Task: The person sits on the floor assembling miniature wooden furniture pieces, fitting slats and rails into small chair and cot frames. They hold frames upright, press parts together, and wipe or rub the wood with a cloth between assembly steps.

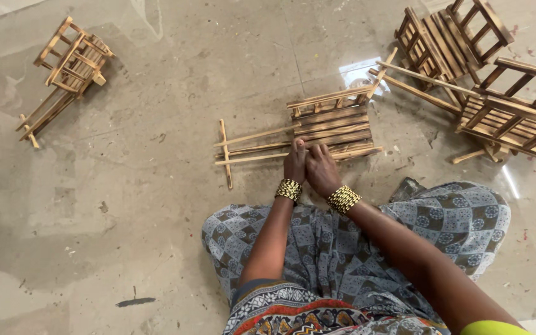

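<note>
Both my hands pressed together on the near edge of a wooden frame on the floor.

My left hand (294, 162) and right hand (321, 169) touch side by side, fingers (299, 146) curled down onto the frame (330, 127); whether they pinch a slat or only press it, I cannot tell. The frame lies flat just past my knees, long sticks (252, 147) jutting out to its left. A finished rack (69, 62) lies well apart at far left, two more racks (485, 74) at upper right. Beaded bangles (344, 198) sit on both wrists above my patterned skirt (454, 217).
</note>
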